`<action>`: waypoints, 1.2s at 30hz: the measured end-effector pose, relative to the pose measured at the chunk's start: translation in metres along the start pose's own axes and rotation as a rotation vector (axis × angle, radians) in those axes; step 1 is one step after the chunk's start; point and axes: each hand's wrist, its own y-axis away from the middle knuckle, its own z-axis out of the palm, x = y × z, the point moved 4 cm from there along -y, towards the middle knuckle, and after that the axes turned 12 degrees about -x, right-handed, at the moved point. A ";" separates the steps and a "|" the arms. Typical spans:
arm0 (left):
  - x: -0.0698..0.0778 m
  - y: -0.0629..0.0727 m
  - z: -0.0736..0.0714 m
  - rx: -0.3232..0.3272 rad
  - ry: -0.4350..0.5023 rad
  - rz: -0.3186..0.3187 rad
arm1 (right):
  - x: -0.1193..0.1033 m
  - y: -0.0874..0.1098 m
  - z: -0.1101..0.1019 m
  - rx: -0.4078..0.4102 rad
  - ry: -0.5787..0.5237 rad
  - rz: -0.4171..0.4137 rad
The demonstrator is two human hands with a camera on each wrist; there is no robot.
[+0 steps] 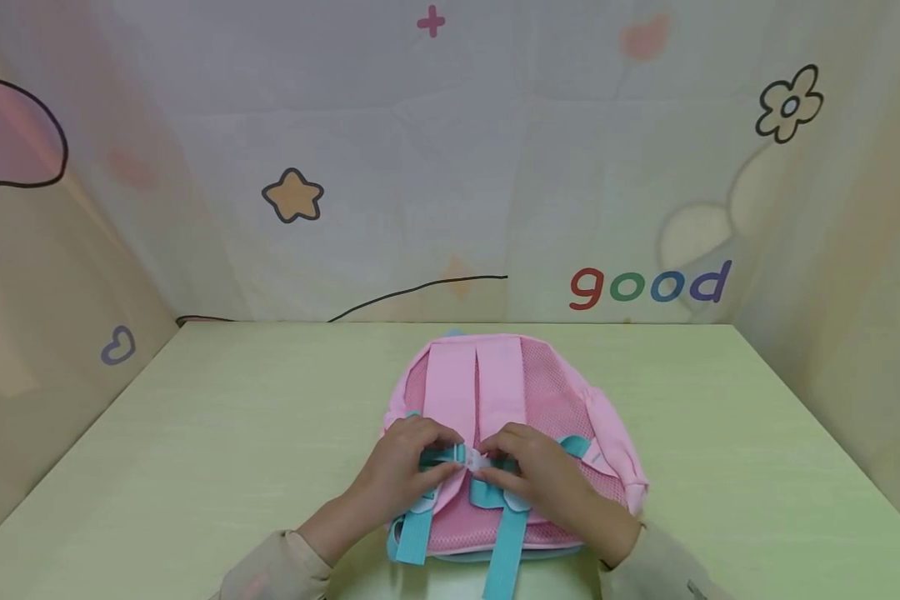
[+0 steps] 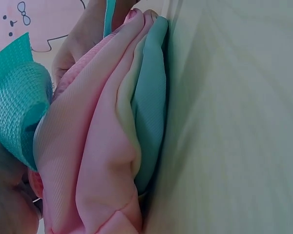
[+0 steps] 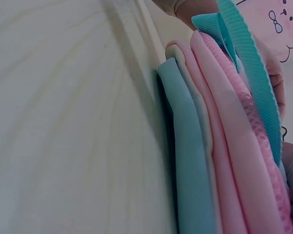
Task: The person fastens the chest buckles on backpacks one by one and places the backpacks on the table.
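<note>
A pink backpack (image 1: 555, 392) lies on the table with its mesh back and shoulder straps (image 1: 451, 379) facing up. Over its middle, a white buckle (image 1: 477, 460) joins teal webbing (image 1: 438, 456). My left hand (image 1: 407, 467) pinches the buckle's left end and its webbing between thumb and fingers. From the other side, my right hand (image 1: 543, 471) pinches the right end, its fingertips close to the left ones. Two loose teal strap ends (image 1: 504, 558) hang toward the front. In the left wrist view, the bag's pink side (image 2: 107, 161) and a curled teal strap (image 2: 19, 107) show.
The pale wooden table (image 1: 195, 450) extends on both sides of the bag. A printed cloth backdrop (image 1: 420, 183) with a star, a flower and the word "good" stands behind it. In the right wrist view, the bag's light blue panel (image 3: 188, 161) rests against the tabletop.
</note>
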 end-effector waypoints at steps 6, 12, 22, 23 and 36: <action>-0.001 0.000 0.001 -0.002 0.022 -0.009 | 0.000 0.000 0.002 0.014 0.010 -0.016; -0.003 0.000 0.002 -0.009 0.040 -0.026 | 0.001 0.000 0.003 0.034 -0.021 -0.046; -0.003 0.000 0.004 -0.021 0.058 -0.032 | 0.002 0.001 0.004 0.031 -0.052 -0.044; -0.003 0.000 0.004 -0.025 0.062 -0.034 | 0.002 0.000 0.004 0.027 -0.056 -0.039; -0.003 0.001 0.005 -0.050 0.065 -0.044 | 0.001 0.001 0.006 0.018 -0.038 -0.034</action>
